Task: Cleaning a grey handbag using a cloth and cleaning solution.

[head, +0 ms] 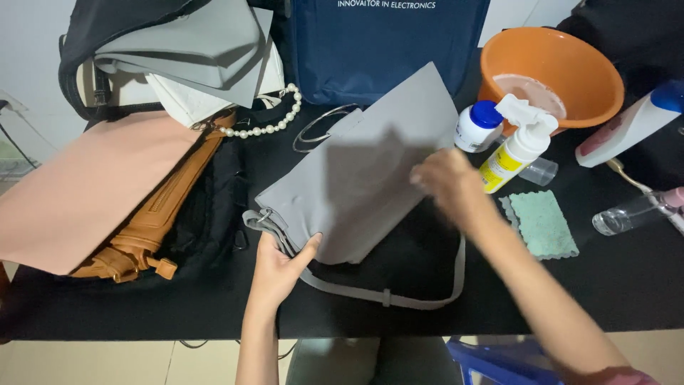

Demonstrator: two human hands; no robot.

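A grey handbag [363, 167] lies flat on the black table [142, 303], with its strap [388, 296] looping toward me. My left hand [278, 267] grips the bag's near corner, thumb on top. My right hand [445, 182], blurred, rests on the bag's right edge; whether it holds anything I cannot tell. A metal ring handle [320, 127] sticks out at the bag's far end.
A white spray bottle [516, 146], a blue-capped jar [479, 126], an orange basin [552, 71] and a green cloth [543, 223] sit to the right. Tan and pink bags [92, 189], a pearl strap [271, 125] and a navy bag [385, 43] lie left and behind.
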